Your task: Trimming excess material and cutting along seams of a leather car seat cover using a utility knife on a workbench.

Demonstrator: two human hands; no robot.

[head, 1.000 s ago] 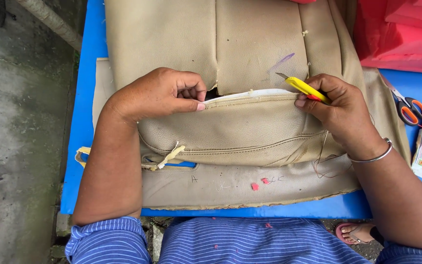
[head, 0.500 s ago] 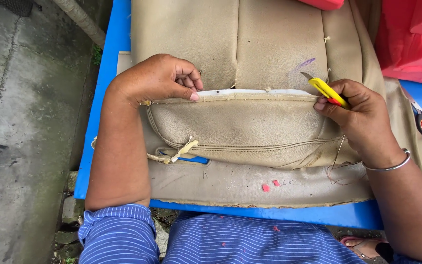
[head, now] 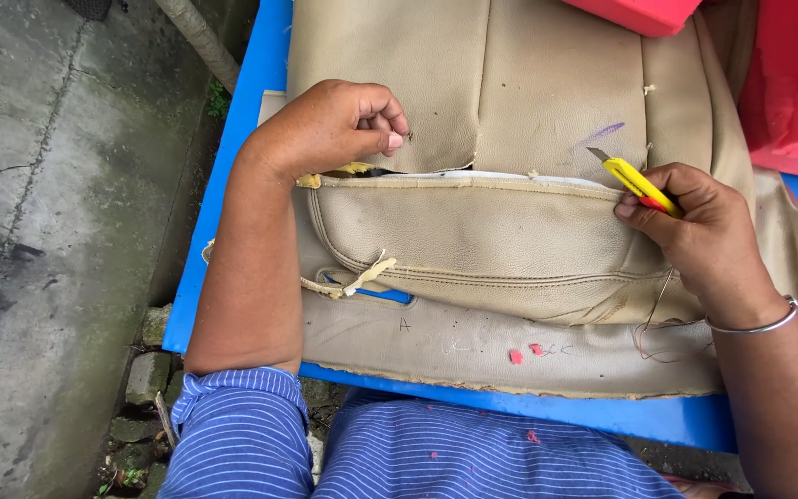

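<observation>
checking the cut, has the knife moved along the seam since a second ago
Yes. The knife, in the right hand, has slid right along the open seam, away from the left hand, and now sits past the purple mark.

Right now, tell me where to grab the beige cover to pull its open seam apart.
Pinch the upper panel's loose edge from above, beside the left hand. The beige cover gapes there, showing white lining, while the right hand keeps the yellow knife at the seam's other end.
</observation>
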